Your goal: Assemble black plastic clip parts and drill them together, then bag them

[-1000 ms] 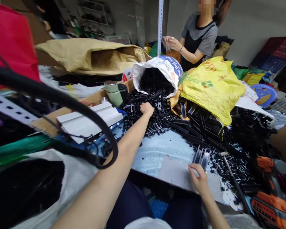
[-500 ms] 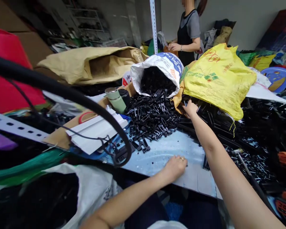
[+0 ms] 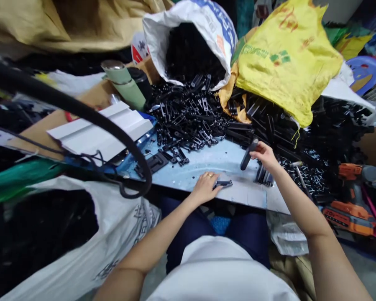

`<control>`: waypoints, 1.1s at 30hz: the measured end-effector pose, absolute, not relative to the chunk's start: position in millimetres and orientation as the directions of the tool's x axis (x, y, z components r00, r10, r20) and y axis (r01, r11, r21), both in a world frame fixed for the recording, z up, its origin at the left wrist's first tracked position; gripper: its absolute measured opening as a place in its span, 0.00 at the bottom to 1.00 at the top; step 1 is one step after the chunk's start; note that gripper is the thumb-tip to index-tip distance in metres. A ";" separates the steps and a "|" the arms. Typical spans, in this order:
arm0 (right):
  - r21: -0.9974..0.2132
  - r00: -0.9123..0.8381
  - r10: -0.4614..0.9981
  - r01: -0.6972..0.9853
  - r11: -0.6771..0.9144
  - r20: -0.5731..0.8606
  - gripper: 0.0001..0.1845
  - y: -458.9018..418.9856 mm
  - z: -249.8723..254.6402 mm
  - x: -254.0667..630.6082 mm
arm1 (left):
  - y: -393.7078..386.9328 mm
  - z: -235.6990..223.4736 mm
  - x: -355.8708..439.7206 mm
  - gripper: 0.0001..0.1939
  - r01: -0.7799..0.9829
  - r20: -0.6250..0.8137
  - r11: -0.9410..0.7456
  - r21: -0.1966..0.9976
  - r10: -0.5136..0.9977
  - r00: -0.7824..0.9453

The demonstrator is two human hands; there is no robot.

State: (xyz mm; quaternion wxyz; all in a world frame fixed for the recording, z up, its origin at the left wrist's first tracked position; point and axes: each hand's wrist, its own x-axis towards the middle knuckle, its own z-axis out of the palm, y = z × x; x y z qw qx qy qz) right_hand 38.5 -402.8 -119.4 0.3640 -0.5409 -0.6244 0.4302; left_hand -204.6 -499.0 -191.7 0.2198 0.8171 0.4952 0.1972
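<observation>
My right hand [image 3: 266, 156] pinches one end of a long black plastic piece [image 3: 248, 156] with a rounded end, tilted above the worktop. Close to the table's front edge, my left hand [image 3: 205, 186] is closed on a small black slotted part [image 3: 224, 184], which pokes out past the thumb. A ring shows on one left finger. Beside the right hand, several black pieces [image 3: 264, 175] stand bunched together on the blue-and-white worktop [image 3: 200, 164]. Behind both hands lies a heap of small black parts [image 3: 188, 113].
A white sack [image 3: 156, 46] of black parts opens onto the heap, beside a yellow sack [image 3: 278, 62]. To the right are a hammer [image 3: 302, 182], scattered screws [image 3: 315, 171] and an orange drill [image 3: 351, 209]. A thick black cable [image 3: 112, 129] arches across the left, near a green flask [image 3: 126, 85].
My right hand has drawn back from beneath the yellow sack, bringing the long black piece over the worktop. My left hand stays near the front edge; its black part now shows. The view has tipped down.
</observation>
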 end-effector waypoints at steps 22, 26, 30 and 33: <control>-0.495 -0.568 0.749 0.569 0.657 0.342 0.12 -524.3 -190.8 -12.1 | -535.0 -210.5 -194.6 0.09 0.314 0.200 -0.288 0.905 0.937 0.286; -0.673 -0.502 0.775 0.422 0.607 0.384 0.14 -541.9 -175.2 -15.1 | -537.4 -187.2 -196.5 0.15 0.089 -0.038 0.002 0.996 0.917 0.396; -0.821 -0.252 0.893 0.358 0.444 0.373 0.17 -565.0 -154.0 -10.5 | -534.2 -167.3 -190.6 0.23 -0.046 -0.250 0.304 0.952 0.851 0.462; -0.865 0.100 0.904 0.350 0.360 0.416 0.18 -582.9 -128.3 21.8 | -532.9 -158.3 -182.7 0.25 -0.069 -0.327 0.397 0.915 0.831 0.450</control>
